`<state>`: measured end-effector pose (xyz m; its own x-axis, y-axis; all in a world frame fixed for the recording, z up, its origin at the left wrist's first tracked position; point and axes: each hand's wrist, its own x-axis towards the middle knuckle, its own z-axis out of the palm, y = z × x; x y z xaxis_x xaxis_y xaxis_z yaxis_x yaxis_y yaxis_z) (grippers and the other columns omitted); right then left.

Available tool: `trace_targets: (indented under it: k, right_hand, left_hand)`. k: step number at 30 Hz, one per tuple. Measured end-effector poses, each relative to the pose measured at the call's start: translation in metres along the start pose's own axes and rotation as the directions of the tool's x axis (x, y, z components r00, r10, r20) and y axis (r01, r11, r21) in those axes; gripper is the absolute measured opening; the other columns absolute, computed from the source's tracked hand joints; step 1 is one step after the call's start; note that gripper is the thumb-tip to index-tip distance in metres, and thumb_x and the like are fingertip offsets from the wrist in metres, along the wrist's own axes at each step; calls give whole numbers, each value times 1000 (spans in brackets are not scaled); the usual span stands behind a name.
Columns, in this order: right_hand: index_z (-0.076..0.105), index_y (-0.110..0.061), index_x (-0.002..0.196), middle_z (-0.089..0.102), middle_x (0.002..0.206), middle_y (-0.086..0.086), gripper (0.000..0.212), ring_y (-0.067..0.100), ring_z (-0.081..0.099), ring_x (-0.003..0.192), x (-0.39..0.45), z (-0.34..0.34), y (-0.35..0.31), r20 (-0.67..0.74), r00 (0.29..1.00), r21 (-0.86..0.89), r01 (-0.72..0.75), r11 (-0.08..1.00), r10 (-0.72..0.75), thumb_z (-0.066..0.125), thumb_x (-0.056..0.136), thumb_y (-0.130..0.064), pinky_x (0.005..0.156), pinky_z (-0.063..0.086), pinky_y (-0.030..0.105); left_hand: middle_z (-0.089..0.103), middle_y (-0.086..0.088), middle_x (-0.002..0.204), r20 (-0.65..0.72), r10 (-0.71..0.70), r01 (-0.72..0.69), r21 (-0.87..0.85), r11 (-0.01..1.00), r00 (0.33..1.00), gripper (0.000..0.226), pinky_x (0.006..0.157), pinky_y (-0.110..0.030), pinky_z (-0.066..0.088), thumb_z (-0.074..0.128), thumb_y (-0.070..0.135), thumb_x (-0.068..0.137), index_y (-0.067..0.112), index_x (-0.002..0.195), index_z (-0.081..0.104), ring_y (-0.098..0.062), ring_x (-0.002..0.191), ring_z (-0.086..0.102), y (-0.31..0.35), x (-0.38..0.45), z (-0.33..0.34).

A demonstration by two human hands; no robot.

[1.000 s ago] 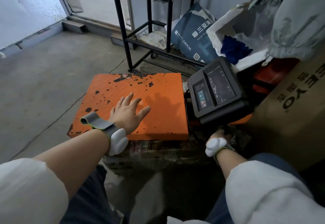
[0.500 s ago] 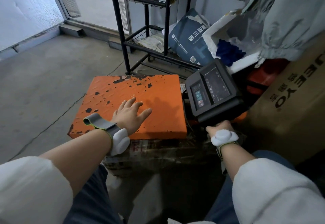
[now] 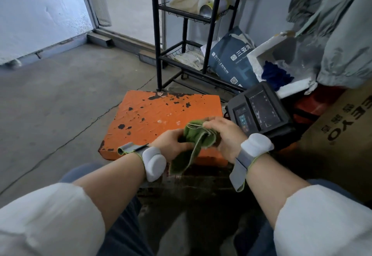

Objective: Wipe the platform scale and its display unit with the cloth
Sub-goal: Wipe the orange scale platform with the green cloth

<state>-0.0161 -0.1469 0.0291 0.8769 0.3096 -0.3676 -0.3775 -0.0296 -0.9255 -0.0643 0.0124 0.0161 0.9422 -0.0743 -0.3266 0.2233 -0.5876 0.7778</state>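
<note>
Head camera: both hands grip a bunched green cloth [image 3: 196,139] above the near edge of the orange scale [image 3: 161,113], left hand [image 3: 171,145] beneath it, right hand [image 3: 225,135] curled over its top; the black display unit [image 3: 259,113] sits just right of them.

Soft daylight enters from the doorway [image 3: 128,4] at upper left, leaving the concrete floor [image 3: 50,98] evenly lit. The lower middle lies in deep shadow. Wide-angle distortion bends the edges, and the sleeves [image 3: 50,221] at the bottom look soft.
</note>
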Motion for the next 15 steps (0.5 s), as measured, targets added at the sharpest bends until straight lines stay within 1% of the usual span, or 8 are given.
trace_targets:
  k: [2, 4, 6, 8, 10, 12, 13, 15]
  right_hand:
    - [59, -15, 108, 62, 93, 4, 22, 26, 62, 88, 6, 9, 3, 15, 1000, -191, 23, 981, -20, 64, 86, -17, 74, 54, 43]
    - [52, -19, 118, 63, 104, 3, 38, 28, 62, 97, 16, 21, 7, 57, 998, -393, 11, 919, 13, 67, 84, -23, 83, 55, 44]
    - [49, -20, 125, 62, 112, 4, 44, 27, 61, 99, 27, 31, 10, 80, 997, -492, 35, 870, 6, 66, 85, -22, 86, 54, 42]
    - [50, -15, 125, 62, 112, 8, 40, 23, 58, 93, 36, 37, 10, 74, 995, -562, 102, 821, -73, 63, 87, -15, 81, 50, 34]
    - [52, -12, 123, 62, 113, 10, 37, 22, 55, 90, 52, 39, 8, -13, 991, -577, 104, 810, -136, 58, 87, -7, 77, 45, 29]
    - [54, -14, 119, 61, 114, 9, 33, 23, 53, 87, 70, 35, 8, -175, 965, -592, 56, 804, -196, 52, 88, -4, 74, 43, 28]
    - [55, -16, 114, 58, 116, 10, 30, 25, 53, 85, 74, 32, 7, -250, 938, -614, 39, 788, -241, 50, 87, -4, 73, 42, 28]
    - [54, -22, 108, 48, 121, 11, 26, 29, 50, 87, 87, 29, 11, -300, 896, -738, 1, 675, -328, 48, 87, -7, 76, 43, 30]
  left_hand:
    - [68, -5, 111, -78, -67, 61, -74, 995, 995, 29, 90, -32, 51, 58, 25, 92, 18, 120, 59, -20, 97, 65, -4, 3, -4]
    - [68, -7, 111, -104, -135, 117, -162, 980, 985, 27, 92, -37, 51, 58, 23, 92, 15, 119, 59, -24, 99, 65, -13, 8, -9]
    - [67, -8, 112, -85, -174, 153, -214, 965, 981, 27, 94, -39, 50, 57, 22, 93, 14, 118, 57, -24, 100, 65, -19, 14, -10]
    - [67, -7, 112, -70, -174, 156, -211, 965, 982, 28, 94, -39, 51, 57, 23, 93, 14, 119, 56, -23, 100, 65, -22, 18, -10]
    - [68, -6, 107, -91, -166, 150, -160, 976, 982, 29, 88, -39, 54, 57, 22, 92, 12, 120, 56, -24, 95, 67, -29, 25, -13]
    - [70, -5, 99, -126, -174, 158, -124, 980, 977, 29, 80, -36, 58, 58, 19, 92, 11, 120, 58, -24, 86, 69, -39, 30, -18]
    - [70, -4, 100, -172, -169, 160, -62, 985, 971, 29, 78, -35, 58, 57, 20, 93, 12, 120, 59, -23, 86, 69, -43, 30, -21]
    - [65, -3, 116, -300, -173, 208, 90, 974, 938, 31, 83, -34, 54, 53, 23, 94, 16, 124, 58, -22, 100, 63, -58, 39, -30]
